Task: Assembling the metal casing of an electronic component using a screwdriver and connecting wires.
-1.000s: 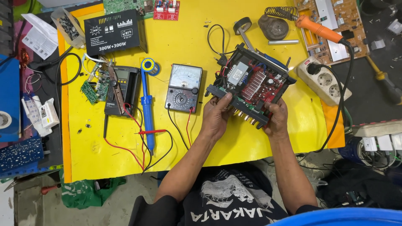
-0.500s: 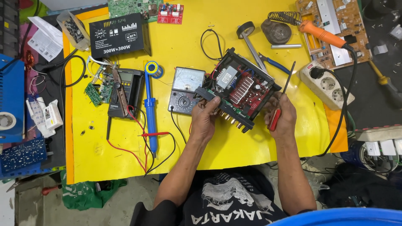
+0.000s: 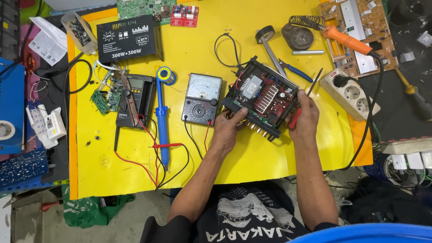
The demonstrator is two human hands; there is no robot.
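Two hands frame an open amplifier chassis (image 3: 263,96) in the head view, which lies tilted on the yellow table (image 3: 198,54), just right of the analogue multimeter (image 3: 202,99). The left hand (image 3: 228,127) is closed on the chassis's near left corner, by the front panel with its knobs. The right hand (image 3: 305,118) presses against the chassis's right end, fingers curled round a red-handled screwdriver (image 3: 306,96) whose shaft points up and away from the chassis; how firmly it steadies the case is hard to tell. Judging by this, the unit is being positioned for work with the tool; the tip would next need bringing down onto a fastener while the left hand steadies the case
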